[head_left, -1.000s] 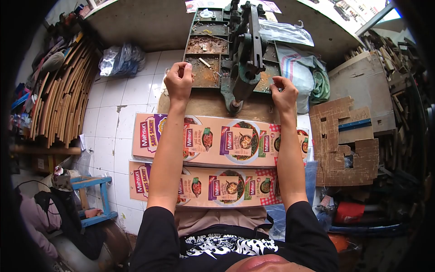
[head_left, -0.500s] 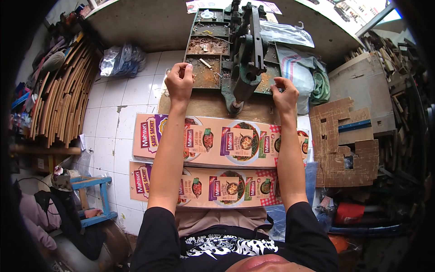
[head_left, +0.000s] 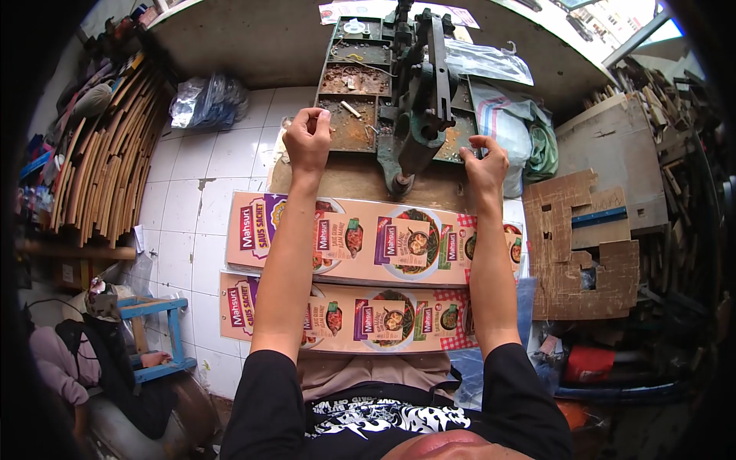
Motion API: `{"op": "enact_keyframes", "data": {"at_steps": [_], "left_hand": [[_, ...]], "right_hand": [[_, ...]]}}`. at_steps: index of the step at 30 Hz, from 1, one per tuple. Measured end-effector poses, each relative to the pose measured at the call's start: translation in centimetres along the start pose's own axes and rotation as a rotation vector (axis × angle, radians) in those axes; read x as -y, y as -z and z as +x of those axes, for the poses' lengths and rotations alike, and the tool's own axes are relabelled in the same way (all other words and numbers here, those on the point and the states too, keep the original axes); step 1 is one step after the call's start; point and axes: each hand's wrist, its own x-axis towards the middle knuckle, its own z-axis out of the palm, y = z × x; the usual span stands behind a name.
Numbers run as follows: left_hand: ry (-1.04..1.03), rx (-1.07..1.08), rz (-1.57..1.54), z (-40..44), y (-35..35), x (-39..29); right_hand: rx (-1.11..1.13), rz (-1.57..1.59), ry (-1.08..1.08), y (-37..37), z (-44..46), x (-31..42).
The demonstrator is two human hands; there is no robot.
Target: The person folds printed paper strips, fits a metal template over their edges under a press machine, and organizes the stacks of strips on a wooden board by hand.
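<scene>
My left hand (head_left: 308, 142) is closed in a pinch at the left compartments of a green metal tray (head_left: 354, 103); anything between its fingertips is too small to make out. To the right of the press, my right hand (head_left: 486, 165) has curled fingers with thumb and forefinger close together, and what they hold, if anything, cannot be seen. Between my hands stands a dark green hand press (head_left: 420, 138) with a long lever. Below it lies a stack of printed "Mahsuri" strips (head_left: 349, 234), partly covered by my forearms. A second stack of the same strips (head_left: 383, 326) lies nearer my body.
Small bits and a white stick (head_left: 350, 110) lie in the tray. Plastic bags (head_left: 498, 126) sit at the right, beside cut brown board (head_left: 579, 245). Wooden boards (head_left: 103, 153) lean at the left, above a blue stool frame (head_left: 165, 337). Another person's hand (head_left: 156, 358) shows at lower left.
The view has shifted slightly, and both hands sit a little further right in it. Their closed poses and the strips look nearly the same.
</scene>
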Motion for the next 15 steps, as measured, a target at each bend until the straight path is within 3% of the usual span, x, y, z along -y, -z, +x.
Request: {"op": "enact_keyframes", "data": {"at_steps": [15], "left_hand": [[-0.007, -0.008, 0.018, -0.11, -0.01, -0.09]], "right_hand": [[0.077, 0.101, -0.139, -0.18, 0.44, -0.52]]}}
